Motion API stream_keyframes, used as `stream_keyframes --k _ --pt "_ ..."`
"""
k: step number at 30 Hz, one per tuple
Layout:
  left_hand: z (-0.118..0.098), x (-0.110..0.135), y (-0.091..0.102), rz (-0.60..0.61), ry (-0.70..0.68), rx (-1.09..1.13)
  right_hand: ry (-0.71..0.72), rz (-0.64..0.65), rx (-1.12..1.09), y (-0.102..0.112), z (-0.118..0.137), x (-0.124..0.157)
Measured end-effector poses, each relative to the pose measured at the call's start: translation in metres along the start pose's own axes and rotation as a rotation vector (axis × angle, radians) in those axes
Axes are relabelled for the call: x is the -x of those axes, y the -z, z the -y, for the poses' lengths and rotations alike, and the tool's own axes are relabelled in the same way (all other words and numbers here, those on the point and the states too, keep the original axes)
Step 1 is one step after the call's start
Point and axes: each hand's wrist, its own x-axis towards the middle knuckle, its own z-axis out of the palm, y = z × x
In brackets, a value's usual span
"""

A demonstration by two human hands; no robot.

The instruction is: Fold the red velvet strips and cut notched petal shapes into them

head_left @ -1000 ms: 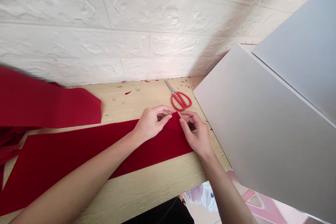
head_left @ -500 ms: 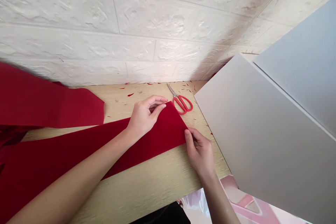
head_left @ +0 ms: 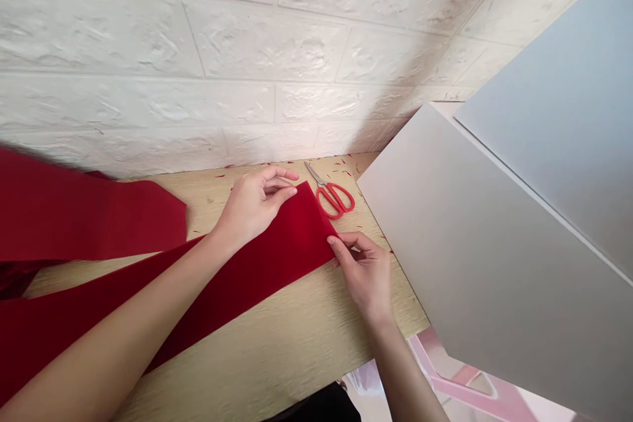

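**Strip across the table, scissors beyond**

A fabric strip point(head_left: 281, 244) runs across the wooden table point(head_left: 277, 349) from the left, with a second fabric piece point(head_left: 84, 211) beyond it. Scissors point(head_left: 330, 196) lie past the strip's folded end, among scraps point(head_left: 341, 161) (a scatter along the far edge), below the wall point(head_left: 198, 46). Two boards point(head_left: 494, 244) cover the right.

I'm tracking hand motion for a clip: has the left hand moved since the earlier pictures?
Yes. Against the red-handled scissors, the left hand has moved left, farther from them, and nearer the brick-patterned wall.
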Motion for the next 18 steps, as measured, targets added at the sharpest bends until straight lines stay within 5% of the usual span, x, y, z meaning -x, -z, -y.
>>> stream_keyframes --k 18 --pt "0.003 -0.010 0.007 -0.045 0.088 -0.070 0.003 0.015 -0.122 -0.010 -0.011 -0.003"
